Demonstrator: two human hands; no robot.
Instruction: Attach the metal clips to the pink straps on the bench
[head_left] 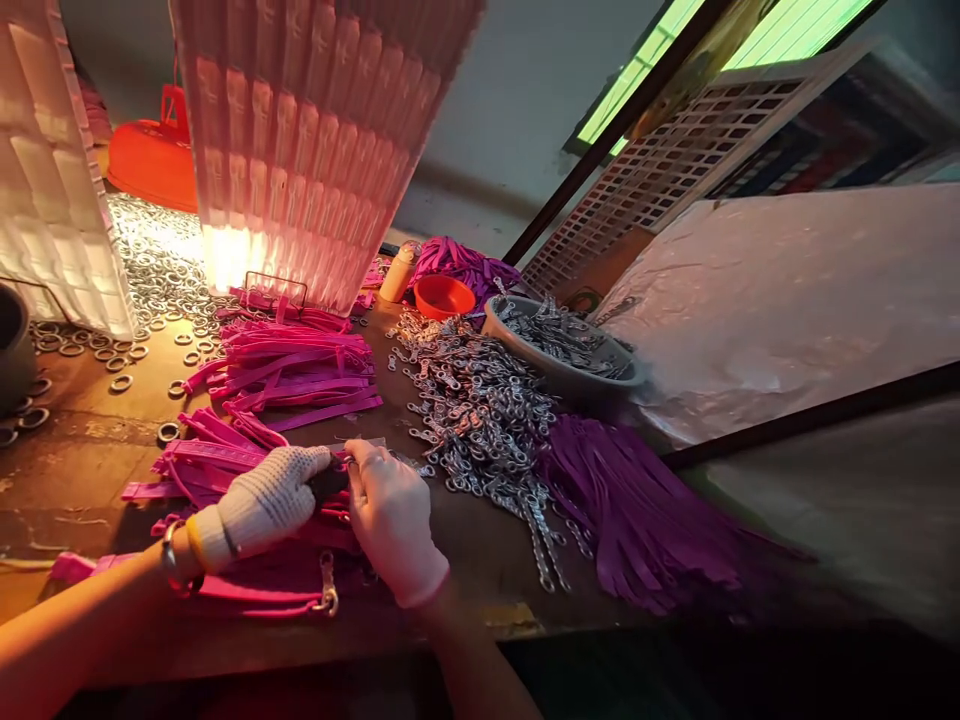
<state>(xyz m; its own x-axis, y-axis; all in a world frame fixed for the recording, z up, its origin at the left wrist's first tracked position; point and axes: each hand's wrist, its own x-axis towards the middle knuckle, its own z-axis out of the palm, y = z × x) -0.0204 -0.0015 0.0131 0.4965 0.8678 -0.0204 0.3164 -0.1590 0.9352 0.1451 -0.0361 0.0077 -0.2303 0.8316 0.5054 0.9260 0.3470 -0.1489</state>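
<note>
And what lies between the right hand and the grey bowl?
In the head view, a strip of dark tabletop shows beside the right hand, then a heap of metal clasps reaches towards the grey bowl.

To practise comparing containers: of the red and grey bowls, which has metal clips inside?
The grey bowl: it is larger and heaped with metal clips; the red bowl, smaller, shows none.

Lane between pink straps (315, 362) and metal clasps (480, 410), panel (315, 130) blocking behind
</note>
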